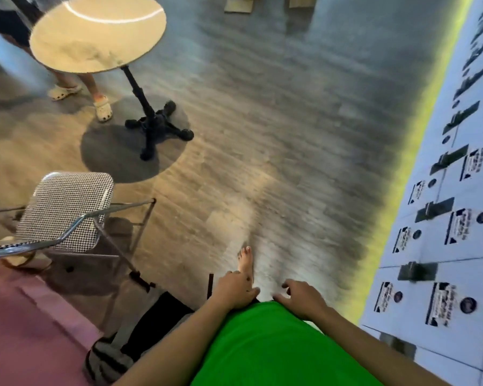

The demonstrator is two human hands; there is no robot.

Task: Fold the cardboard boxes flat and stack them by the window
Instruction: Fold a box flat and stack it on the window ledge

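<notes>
Both hands are seen low in the view, in front of a green shirt [276, 344]. The left hand [236, 289] is held with its fingers loosely curled at the hem of the shirt; whether the cloth is pinched cannot be told. The right hand [301, 298] is held just beside it, fingers spread and slightly bent, with nothing gripped. A bare foot [246, 261] is seen on the floor [262, 121] just beyond the left hand.

The cardboard [239, 5] is found far off at the top edge, lying on the floor well apart from the hands; only pale brown pieces are made out, cut by the frame and blurred, so their state cannot be told.

A round table [98, 32] on a black pedestal base is placed at the upper left, and the legs of another person in pale clogs [102, 107] are seen beside it. A chair [64, 210] with a checked seat and metal frame is set at the left. A dark bag [140, 330] lies on the floor near the left arm. White lockers [444, 246] with labels and metal handles are ranged along the right side.
</notes>
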